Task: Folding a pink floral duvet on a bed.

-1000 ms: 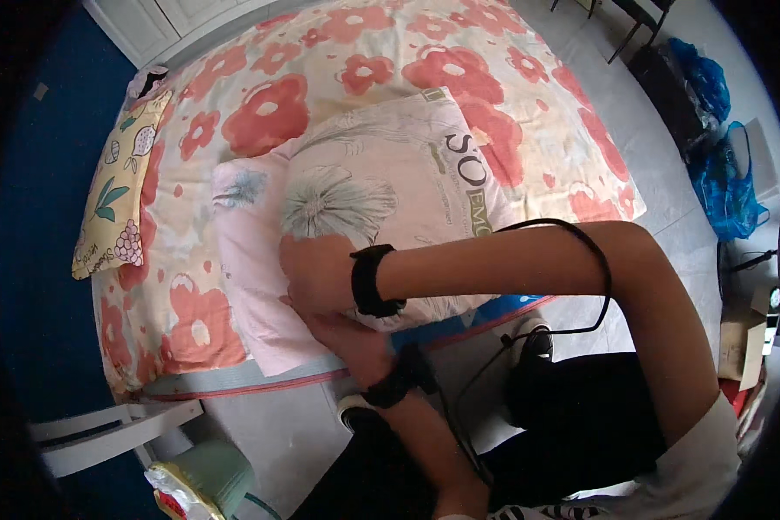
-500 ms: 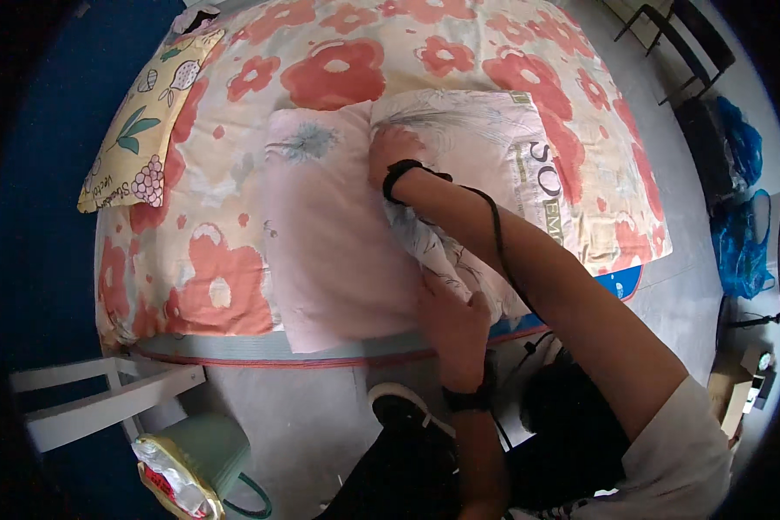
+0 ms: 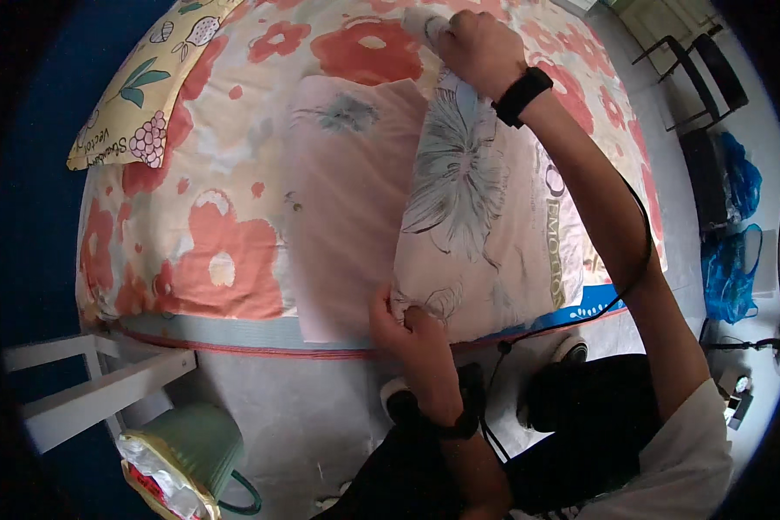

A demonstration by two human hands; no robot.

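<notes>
The pillow (image 3: pixel 485 217) lies on the bed (image 3: pixel 199 251), seemingly mostly inside its pink case (image 3: pixel 347 199), whose flat empty part trails left. Left hand (image 3: pixel 412 325) fingers pinch the near corner; right hand (image 3: pixel 477 48) fingers grip the far one. Earlier that hand was nearer, mid-pillow.

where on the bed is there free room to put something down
Free: the floral bedspread between the yellow pillow and the pink pillowcase, and the strip above it. Crowded: the bed's right half, under the pillow gripped by the left hand and right hand.
</notes>
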